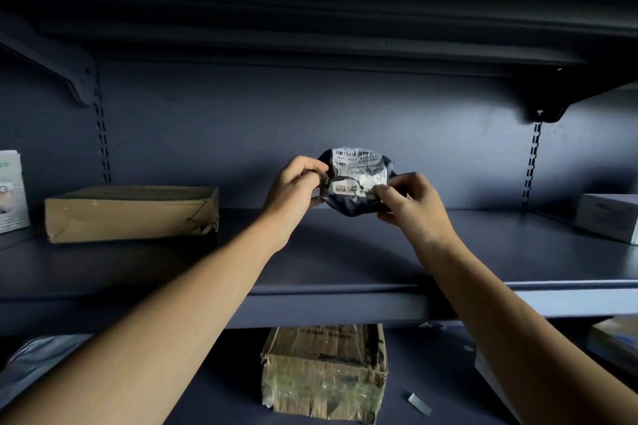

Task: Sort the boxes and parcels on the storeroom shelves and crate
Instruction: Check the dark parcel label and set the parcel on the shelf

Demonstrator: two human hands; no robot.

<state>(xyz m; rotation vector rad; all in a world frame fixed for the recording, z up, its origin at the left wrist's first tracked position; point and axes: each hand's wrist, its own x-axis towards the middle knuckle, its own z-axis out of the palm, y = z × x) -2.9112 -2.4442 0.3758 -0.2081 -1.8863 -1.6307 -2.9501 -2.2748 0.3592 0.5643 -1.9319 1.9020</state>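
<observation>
a small crumpled dark plastic parcel with a white printed label (355, 183) is over the middle of the dark grey metal shelf (345, 252), near its back edge. the left hand (293, 190) pinches its left side and the right hand (414, 207) its right, fingers curled. a flat brown cardboard box (131, 212) lies toward the shelf's left end.

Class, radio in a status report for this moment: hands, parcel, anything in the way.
Left hand and right hand both grip the dark labelled parcel. Parcel over the middle shelf, contact unclear. Brown box off to the left, apart; path clear.
</observation>
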